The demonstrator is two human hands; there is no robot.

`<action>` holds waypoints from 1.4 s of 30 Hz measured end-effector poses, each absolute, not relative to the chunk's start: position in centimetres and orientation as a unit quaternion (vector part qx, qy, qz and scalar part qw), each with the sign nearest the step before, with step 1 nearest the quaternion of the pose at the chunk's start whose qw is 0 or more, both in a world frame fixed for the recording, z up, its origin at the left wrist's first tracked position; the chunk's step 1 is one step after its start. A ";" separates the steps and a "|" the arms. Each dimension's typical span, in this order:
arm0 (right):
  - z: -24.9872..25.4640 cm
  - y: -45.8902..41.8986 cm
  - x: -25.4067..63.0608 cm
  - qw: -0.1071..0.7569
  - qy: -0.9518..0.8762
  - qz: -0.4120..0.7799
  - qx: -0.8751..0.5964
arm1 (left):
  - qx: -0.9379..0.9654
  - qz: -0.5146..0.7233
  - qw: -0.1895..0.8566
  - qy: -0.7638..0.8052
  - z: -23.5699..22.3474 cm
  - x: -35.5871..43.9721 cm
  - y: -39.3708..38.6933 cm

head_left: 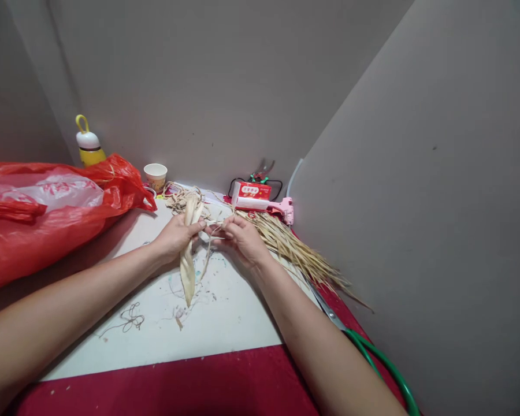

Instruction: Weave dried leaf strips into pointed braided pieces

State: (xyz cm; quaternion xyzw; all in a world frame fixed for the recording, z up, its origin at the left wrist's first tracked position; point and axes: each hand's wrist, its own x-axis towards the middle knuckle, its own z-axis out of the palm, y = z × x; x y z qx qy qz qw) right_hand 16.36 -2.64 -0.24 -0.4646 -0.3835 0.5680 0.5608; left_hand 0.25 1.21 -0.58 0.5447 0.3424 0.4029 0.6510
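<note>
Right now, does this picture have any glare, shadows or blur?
Head view: soft highlights on the red bag, with a shadow beside it on the white surface; head view: the grey wall is dim, and the thin strand by the right hand looks soft.

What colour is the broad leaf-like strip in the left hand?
The broad strip is pale cream, best seen in the head view.

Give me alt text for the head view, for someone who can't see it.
A person's left hand holds a broad pale strip and their right hand pinches a thin strand over a white surface. Straw and green-handled scissors lie to the right; at left is a red bag, with a bottle behind and a cup beside it.
</note>
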 end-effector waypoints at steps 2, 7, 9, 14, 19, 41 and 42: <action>-0.2 -2.6 16.6 0.578 -0.367 0.602 -0.410 | 0.537 0.402 0.654 0.348 -0.5 0.2 1.1; 0.0 -2.4 17.3 0.561 -0.320 0.676 -0.354 | 0.501 0.412 0.667 0.367 -0.2 0.3 1.0; 0.9 -2.6 17.9 0.546 -0.331 0.687 -0.347 | 0.490 0.423 0.668 0.367 -0.3 0.3 1.3; 6.2 -5.6 21.3 0.619 -0.390 0.611 -0.303 | 0.453 0.458 0.653 0.399 -1.0 -0.2 2.5; 9.1 -7.1 23.0 0.696 -0.394 0.521 -0.298 | 0.427 0.470 0.655 0.409 -0.8 -0.3 2.8; -0.6 -2.9 15.0 0.486 -0.383 0.654 -0.435 | 0.529 0.398 0.648 0.376 -0.9 0.2 1.1; -0.4 -2.9 15.2 0.480 -0.392 0.647 -0.444 | 0.526 0.399 0.648 0.380 -0.9 0.3 1.1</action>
